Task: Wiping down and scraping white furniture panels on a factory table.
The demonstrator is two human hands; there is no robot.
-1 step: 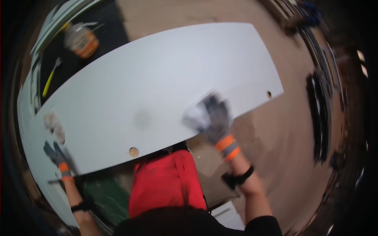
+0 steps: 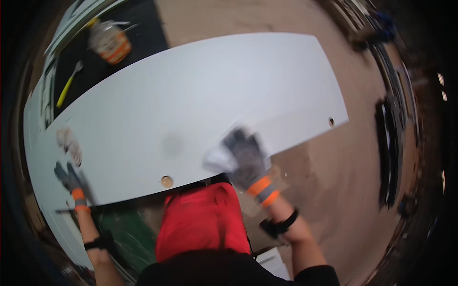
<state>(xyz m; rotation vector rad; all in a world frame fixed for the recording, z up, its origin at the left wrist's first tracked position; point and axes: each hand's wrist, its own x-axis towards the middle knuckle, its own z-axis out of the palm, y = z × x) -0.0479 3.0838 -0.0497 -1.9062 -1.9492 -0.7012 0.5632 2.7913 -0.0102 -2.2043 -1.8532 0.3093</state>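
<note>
A long white board (image 2: 200, 90) with one curved edge lies before me, with a round hole near its front edge and another near its right end. My right hand (image 2: 247, 159), in a grey glove with an orange cuff, presses a white cloth (image 2: 218, 160) on the board close to the front edge; both are blurred by motion. Toward the board's left end, my left hand (image 2: 70, 179), gloved alike, rests with its fingers apart and holds nothing. Just beyond those fingers lies a crumpled pale cloth (image 2: 69, 145).
Past the board's far left edge, a dark surface (image 2: 143, 28) carries a clear bottle (image 2: 109, 43) with an orange label and a yellow-handled tool (image 2: 68, 88). Long dark pieces (image 2: 387, 152) lie on the floor at right. A faint dark spot marks the board's middle.
My right hand has moved left and slightly nearer to me along the board with the white cloth. My left hand stays in place on the board; the whole view has shifted slightly.
</note>
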